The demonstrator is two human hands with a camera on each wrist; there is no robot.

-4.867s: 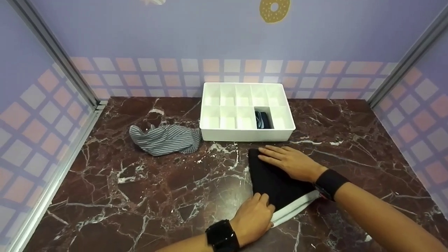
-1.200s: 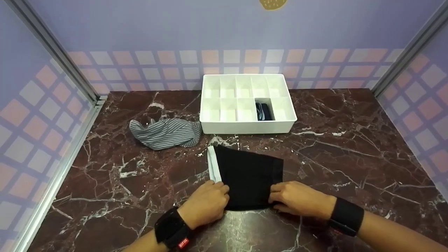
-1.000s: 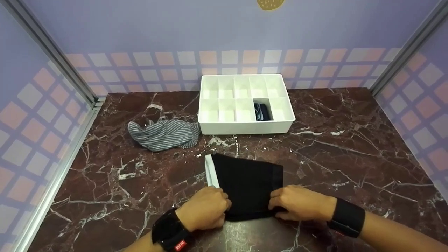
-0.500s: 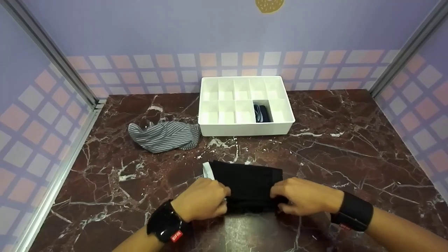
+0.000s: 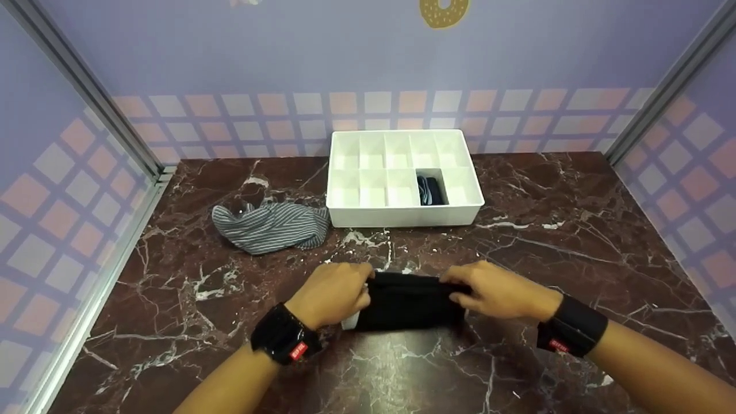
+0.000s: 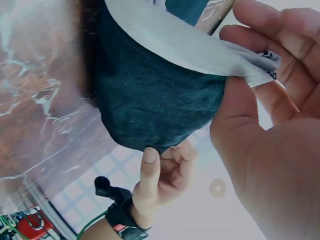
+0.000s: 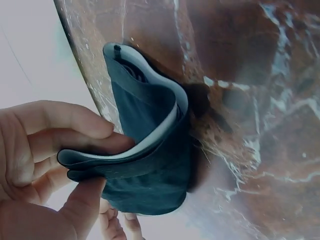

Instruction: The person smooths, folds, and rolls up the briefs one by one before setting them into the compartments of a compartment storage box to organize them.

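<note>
A folded black garment point(image 5: 411, 307) with a white band at its left end is held up at the middle front of the marble table. My left hand point(image 5: 333, 293) pinches its left end; in the left wrist view the thumb presses the white band point(image 6: 170, 42) against the fingers. At the right end, my right hand point(image 5: 500, 290) grips the cloth between thumb and fingers. Folded layers of the black garment point(image 7: 145, 187), with a pale inner side, show in the right wrist view. Parts of both ends are hidden behind the fingers.
A white divided tray point(image 5: 402, 217) stands at the back, with a rolled dark blue cloth point(image 5: 432, 192) in one front-row compartment. Left of it lies a crumpled grey striped cloth point(image 5: 273, 228). Tiled-pattern walls point(image 5: 379, 103) enclose the table.
The black garment was flat under the hands, then turned with its white band to the left. Both hands have since folded its near side away, making it a narrow strip.
</note>
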